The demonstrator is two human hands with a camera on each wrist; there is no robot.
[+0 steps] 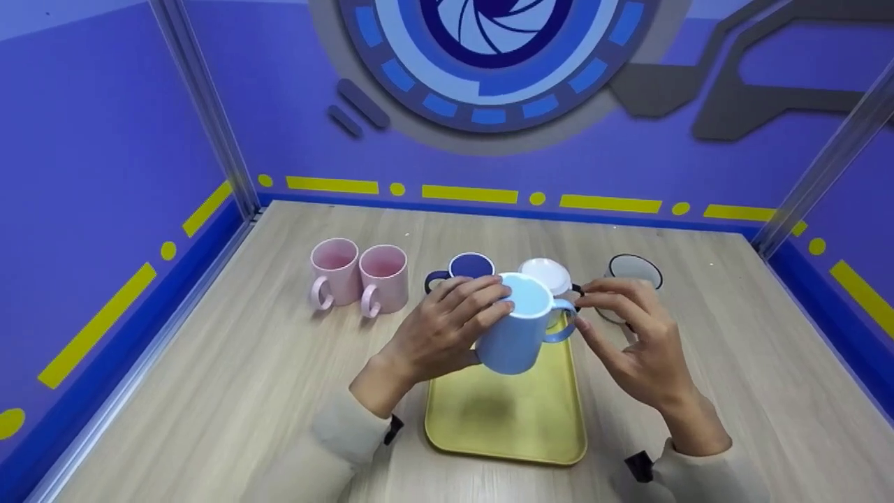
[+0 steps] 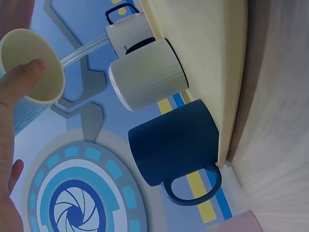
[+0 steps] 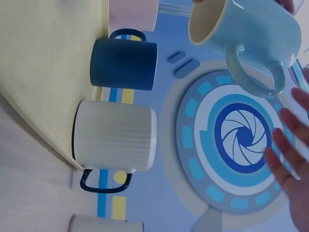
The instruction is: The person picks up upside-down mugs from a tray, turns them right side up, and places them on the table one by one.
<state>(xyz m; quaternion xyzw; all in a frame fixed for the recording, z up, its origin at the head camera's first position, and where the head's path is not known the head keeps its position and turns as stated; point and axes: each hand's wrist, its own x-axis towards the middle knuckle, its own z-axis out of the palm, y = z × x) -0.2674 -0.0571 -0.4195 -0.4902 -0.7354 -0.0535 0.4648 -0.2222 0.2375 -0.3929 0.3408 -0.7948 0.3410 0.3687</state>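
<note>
My left hand [image 1: 443,328] grips a light blue mug [image 1: 510,346] above the yellow tray [image 1: 503,419]. The mug is upside down, its mouth toward the tray; in the left wrist view the thumb [image 2: 29,77] reaches inside its cream interior. Close to the mug's handle [image 3: 251,79], my right hand [image 1: 639,342] has spread, slightly bent fingers, apart from it in the right wrist view. Behind the held mug, a navy mug [image 3: 123,64] and a white mug [image 3: 116,135] with black rim and handle stand on the tray's far part. The white one is upside down.
Two pink mugs [image 1: 384,279] stand side by side on the wooden table [image 1: 230,377], left of the tray. Another white mug with a black rim [image 1: 634,271] is partly hidden behind my right hand. Blue panels [image 1: 293,105] wall in the table's back and sides.
</note>
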